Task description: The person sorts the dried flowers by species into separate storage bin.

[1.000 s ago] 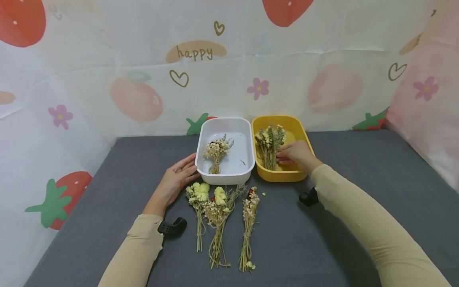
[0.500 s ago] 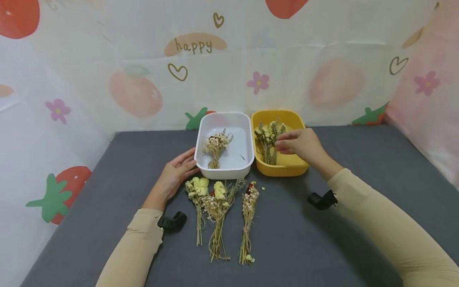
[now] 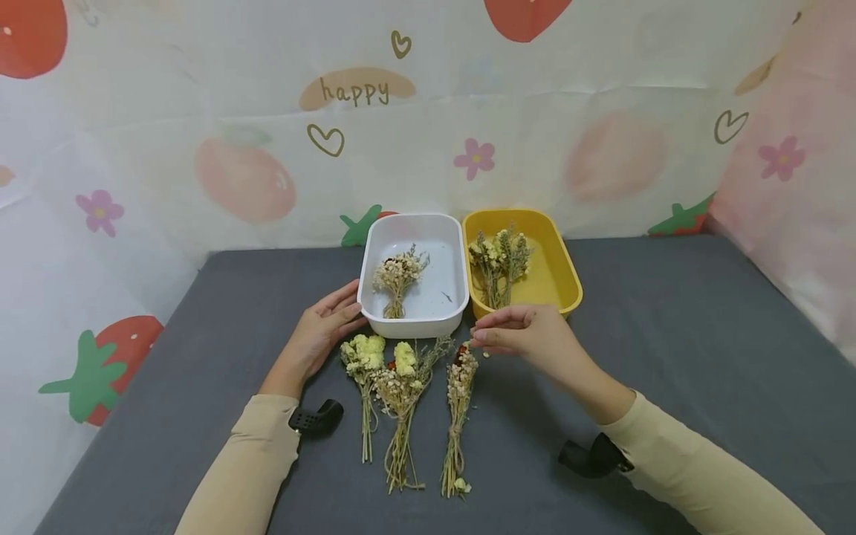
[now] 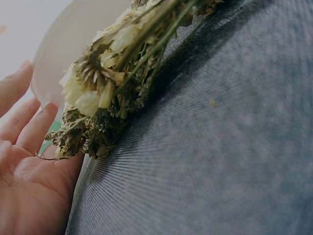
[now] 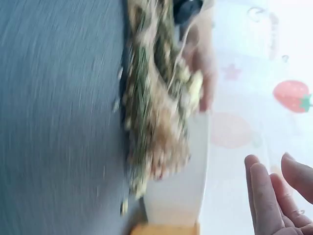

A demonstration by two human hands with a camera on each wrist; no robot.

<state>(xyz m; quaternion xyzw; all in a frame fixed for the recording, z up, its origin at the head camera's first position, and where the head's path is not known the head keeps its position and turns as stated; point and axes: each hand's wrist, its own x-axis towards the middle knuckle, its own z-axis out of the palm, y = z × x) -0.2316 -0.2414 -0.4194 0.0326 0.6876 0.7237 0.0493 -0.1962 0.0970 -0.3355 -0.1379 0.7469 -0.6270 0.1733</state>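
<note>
My left hand (image 3: 314, 333) rests its extended fingers against the left side of the white tray (image 3: 449, 256). My right hand (image 3: 535, 334) is in front of the yellow tray (image 3: 558, 271), thumb and fingers extended and apart in the right wrist view, holding nothing. Its fingertips overlap the top of a slim dried-flower bunch (image 3: 459, 386) with small pale and red blooms. Left of that bunch lie a mixed bunch (image 3: 404, 390) and a yellow-flowered bunch (image 3: 365, 357), near my left hand. One cream bunch (image 3: 396, 279) lies in the white tray; yellowish bunches (image 3: 498, 264) lie in the yellow one.
Both trays stand side by side near the back of the dark grey table (image 3: 254, 286). A printed cloth (image 3: 521, 67) hangs behind. Small petals lie around the slim bunch, including a yellow bit (image 3: 461, 485) at its stems.
My right hand has left the bunches in the yellow tray and come forward and left to the top of the slim bunch. My left hand stays at the white tray.
</note>
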